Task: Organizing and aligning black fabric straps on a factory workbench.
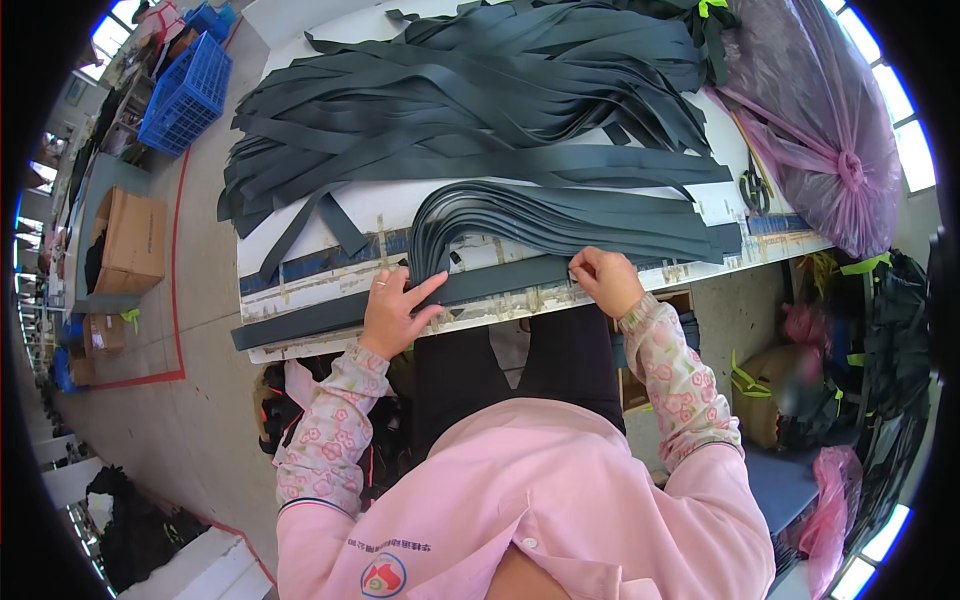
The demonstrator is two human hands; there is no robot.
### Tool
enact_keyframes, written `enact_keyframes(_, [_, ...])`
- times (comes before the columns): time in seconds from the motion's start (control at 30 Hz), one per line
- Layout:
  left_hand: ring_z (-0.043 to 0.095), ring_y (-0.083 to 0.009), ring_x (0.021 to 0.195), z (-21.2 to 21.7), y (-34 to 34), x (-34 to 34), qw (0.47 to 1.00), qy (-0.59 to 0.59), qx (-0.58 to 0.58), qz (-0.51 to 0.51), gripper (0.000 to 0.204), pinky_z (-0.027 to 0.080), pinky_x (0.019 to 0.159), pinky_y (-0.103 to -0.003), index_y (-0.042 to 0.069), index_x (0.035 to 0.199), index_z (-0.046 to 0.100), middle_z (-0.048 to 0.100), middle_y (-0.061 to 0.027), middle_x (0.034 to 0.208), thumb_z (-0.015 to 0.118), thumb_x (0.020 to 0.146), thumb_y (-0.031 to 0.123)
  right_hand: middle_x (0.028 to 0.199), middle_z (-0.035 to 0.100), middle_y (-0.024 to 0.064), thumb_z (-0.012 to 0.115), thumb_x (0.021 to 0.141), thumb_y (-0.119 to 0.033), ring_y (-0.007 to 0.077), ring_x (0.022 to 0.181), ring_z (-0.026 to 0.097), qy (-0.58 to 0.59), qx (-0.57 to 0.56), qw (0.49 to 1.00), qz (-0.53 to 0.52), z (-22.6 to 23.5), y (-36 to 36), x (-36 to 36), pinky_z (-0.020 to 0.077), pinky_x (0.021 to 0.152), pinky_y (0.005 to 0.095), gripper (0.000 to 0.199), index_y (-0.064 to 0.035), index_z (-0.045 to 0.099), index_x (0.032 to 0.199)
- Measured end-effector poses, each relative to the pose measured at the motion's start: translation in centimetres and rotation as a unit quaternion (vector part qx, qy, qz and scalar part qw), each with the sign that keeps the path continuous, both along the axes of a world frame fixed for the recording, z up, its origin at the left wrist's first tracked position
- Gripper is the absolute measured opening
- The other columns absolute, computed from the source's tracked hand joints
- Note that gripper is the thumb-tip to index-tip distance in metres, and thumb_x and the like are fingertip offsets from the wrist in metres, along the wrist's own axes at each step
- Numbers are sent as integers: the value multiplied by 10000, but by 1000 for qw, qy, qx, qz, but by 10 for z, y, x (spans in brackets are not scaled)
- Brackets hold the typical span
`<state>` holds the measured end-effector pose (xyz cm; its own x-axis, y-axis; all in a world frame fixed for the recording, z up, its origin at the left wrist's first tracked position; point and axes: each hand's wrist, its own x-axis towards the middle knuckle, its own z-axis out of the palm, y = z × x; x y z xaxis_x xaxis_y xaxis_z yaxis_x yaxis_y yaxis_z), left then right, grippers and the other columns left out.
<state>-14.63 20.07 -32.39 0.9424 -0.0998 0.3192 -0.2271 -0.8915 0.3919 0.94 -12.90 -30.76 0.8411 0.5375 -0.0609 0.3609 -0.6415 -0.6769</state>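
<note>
A long dark grey-green fabric strip [305, 325] lies flat along the table's near edge. My right hand [608, 281] pinches that strip at its upper edge, thumb against fingers. Spread fingers of my left hand [396, 312] rest at the strip and touch the bent-down left end of a bundle of strips [560, 218]. That bundle is stacked in layers, arching at its left and fanned at its right end. Behind it a large loose pile of the same strips [480, 95] covers much of the white table [300, 212].
Black-handled scissors [754, 190] lie at the table's right. A large purple plastic bag [825, 130] bulges over the right corner. Across the floor to the left stand a blue crate [187, 95] and a cardboard box [132, 240]. Dark fabric pieces [895, 330] hang at right.
</note>
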Motion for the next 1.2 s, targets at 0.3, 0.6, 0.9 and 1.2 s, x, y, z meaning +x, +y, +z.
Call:
enact_keyframes(0.3, [458, -284, 792, -1, -2, 5, 999, -32, 6, -16, 474, 407, 737, -400, 250, 1255, 699, 467, -91, 880, 770, 787, 222, 800, 697, 59, 637, 922, -69, 106, 695, 666, 180, 117, 975, 46, 12, 23, -17, 535, 659, 260, 134, 24, 684, 1006])
enact_keyframes(0.6, [473, -292, 811, -4, 1, -2, 999, -30, 31, -19, 480, 412, 740, -408, 248, 1274, 687, 472, -97, 891, 707, 813, 117, 732, 688, 108, 664, 868, -132, 215, 693, 688, -9, 125, 983, 133, 0, 124, -36, 527, 686, 351, 455, -32, 581, 1304])
enact_keyframes(0.9, [484, -290, 814, -6, -4, 10, 999, -46, 1, -15, 453, 420, 753, -414, 229, 1299, 660, 478, -103, 891, 682, 853, 160, 711, 683, 66, 658, 916, -73, 111, 606, 622, 141, 173, 973, 68, -25, 137, -50, 494, 565, 268, 82, 9, 650, 923])
enact_keyframes(1.2, [459, -256, 780, -7, 6, -3, 999, -39, -12, -5, 480, 418, 744, -373, 243, 1319, 652, 459, -74, 860, 675, 848, 152, 639, 655, 125, 682, 861, -98, 195, 548, 641, 80, 140, 981, 106, -19, 158, -72, 503, 569, 329, 122, 13, 692, 910])
